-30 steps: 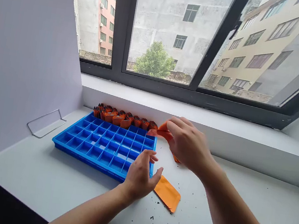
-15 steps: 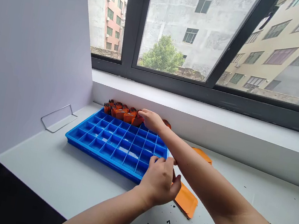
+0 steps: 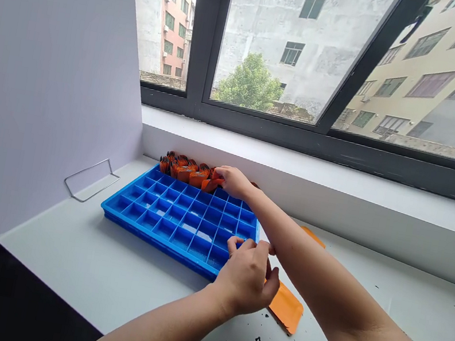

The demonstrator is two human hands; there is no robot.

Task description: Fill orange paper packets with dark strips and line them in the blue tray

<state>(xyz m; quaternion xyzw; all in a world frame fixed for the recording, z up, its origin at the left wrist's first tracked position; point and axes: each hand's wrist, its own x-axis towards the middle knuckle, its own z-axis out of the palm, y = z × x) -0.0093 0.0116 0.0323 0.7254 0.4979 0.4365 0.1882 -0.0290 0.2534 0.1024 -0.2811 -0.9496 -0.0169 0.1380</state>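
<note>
A blue compartment tray (image 3: pixel 160 246) lies on the white table, its back row filled with bundles of orange-and-black flat pieces (image 3: pixel 180 167). At the tray's far edge, my right hand (image 3: pixel 232 182) has its fingers closed on an orange flat piece (image 3: pixel 213 182) beside those bundles. My left hand (image 3: pixel 246 278) hovers at the tray's near right corner with curled fingers; whatever they may hold is hidden behind the hand. Partly covered by that hand, a stack of orange cards (image 3: pixel 286 308) rests on the table.
More orange cards (image 3: pixel 315 236) lie beyond my right forearm. Small dark scraps (image 3: pixel 258 340) are scattered on the table at the front right. A bent wire frame (image 3: pixel 90 179) leans by the white side panel (image 3: pixel 59 78). The window sill (image 3: pixel 297 170) runs along the back.
My right hand has shifted slightly right, and the orange piece in its fingers shows more. My left hand stays curled at the tray corner. The view has moved a little.
</note>
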